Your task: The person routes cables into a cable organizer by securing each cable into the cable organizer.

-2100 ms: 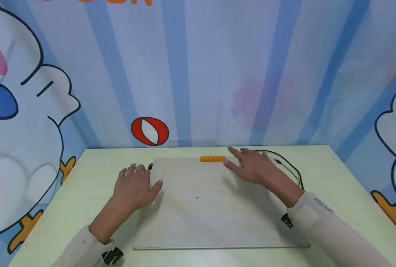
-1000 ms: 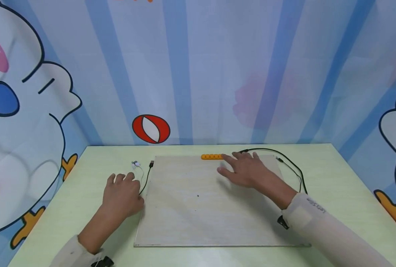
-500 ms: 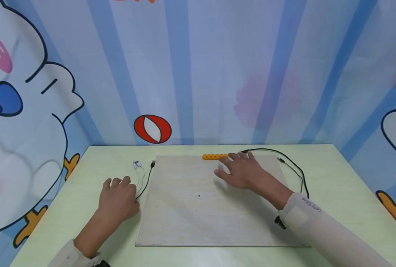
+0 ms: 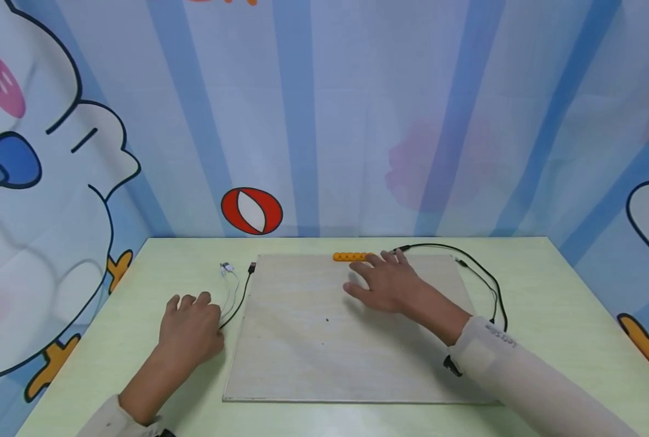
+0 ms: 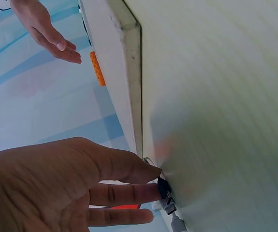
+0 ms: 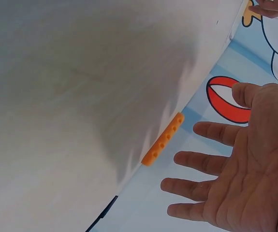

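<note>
My left hand (image 4: 190, 328) hangs low over the table at the left of the board (image 4: 280, 364), palm down. Its thumb and fingers are bent toward a thin black cable (image 4: 237, 309), which runs under the hand. In the left wrist view a dark plug (image 5: 164, 186) shows right at the thumb and finger tips; I cannot tell whether they pinch it. My right hand (image 4: 387, 282) hovers over the far right part of the board, fingers spread and holding nothing. An orange strip with small round holes (image 6: 162, 141) lies at the board's far edge, just ahead of those fingers.
A white plug on a thin cable (image 4: 227, 267) and a black USB plug (image 4: 252, 267) lie beside the board's far left corner. Behind the right hand, a thick black cable (image 4: 466, 250) and a thinner one (image 4: 479, 276) curve along the board's right side. A patterned curtain (image 4: 346, 121) backs the table.
My left hand has moved left off the board to the cable beside it, its thumb drawn in. The right hand has drifted left and slightly back from the orange strip.
</note>
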### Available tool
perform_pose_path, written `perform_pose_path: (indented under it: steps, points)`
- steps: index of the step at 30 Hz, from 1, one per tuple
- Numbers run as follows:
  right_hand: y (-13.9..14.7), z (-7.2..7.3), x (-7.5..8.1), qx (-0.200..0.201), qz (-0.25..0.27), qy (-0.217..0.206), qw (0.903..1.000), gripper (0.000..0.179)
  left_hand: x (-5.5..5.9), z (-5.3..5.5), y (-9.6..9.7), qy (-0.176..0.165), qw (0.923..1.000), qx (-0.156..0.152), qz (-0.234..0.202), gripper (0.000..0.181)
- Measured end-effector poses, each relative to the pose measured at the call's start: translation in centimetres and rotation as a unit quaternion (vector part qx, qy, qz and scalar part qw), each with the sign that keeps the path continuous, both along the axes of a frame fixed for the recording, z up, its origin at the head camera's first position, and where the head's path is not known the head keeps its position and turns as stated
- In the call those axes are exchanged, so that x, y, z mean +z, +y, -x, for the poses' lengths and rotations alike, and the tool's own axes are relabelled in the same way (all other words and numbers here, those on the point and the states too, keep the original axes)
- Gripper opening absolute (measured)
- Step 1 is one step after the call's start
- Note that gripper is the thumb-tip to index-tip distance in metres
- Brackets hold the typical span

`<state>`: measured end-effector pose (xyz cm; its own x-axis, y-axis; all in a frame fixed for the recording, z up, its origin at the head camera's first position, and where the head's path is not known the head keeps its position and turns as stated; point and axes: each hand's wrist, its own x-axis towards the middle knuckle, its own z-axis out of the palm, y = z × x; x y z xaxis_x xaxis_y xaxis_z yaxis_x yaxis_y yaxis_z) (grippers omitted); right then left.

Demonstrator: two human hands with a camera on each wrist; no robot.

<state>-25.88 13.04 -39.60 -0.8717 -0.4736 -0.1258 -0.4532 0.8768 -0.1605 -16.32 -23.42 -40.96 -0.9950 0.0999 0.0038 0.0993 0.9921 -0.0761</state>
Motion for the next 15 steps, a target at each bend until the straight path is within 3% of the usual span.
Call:
perform_pose_path:
  steps: [9, 15]
  points:
    - [-0.7, -0.4, -0.5, 0.005, 0.002, -0.011, 0.9999, 0.065, -0.2, -0.3, -0.4, 0.015, 0.9998, -0.003, -0.012, 0.005]
    - [-1.3, -0.6, -0.6, 0.009, 0.002, -0.014, 0.9999, 0.066, -0.2, -0.5, -0.5, 0.006, 1.0000, -0.001, -0.001, 0.006]
